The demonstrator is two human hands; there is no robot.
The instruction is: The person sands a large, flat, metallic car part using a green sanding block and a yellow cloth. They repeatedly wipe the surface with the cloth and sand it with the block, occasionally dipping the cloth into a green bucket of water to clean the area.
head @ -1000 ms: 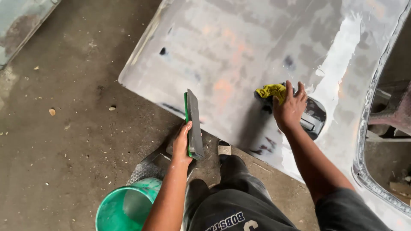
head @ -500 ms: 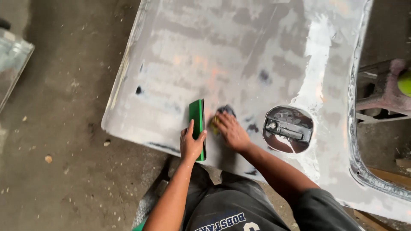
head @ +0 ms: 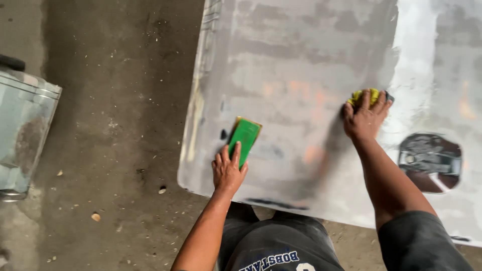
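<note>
Green sanding block (head: 244, 136): stiff, light; left hand (head: 227, 172) pressing flat, fingers spread, on its near end. Yellow cloth (head: 365, 95): soft, bunching under the spread right hand (head: 365, 119).

My arms are bare to a dark grey short sleeve (head: 422, 241) at lower right, and my dark grey shorts (head: 281, 251) at bottom centre carry white lettering
</note>
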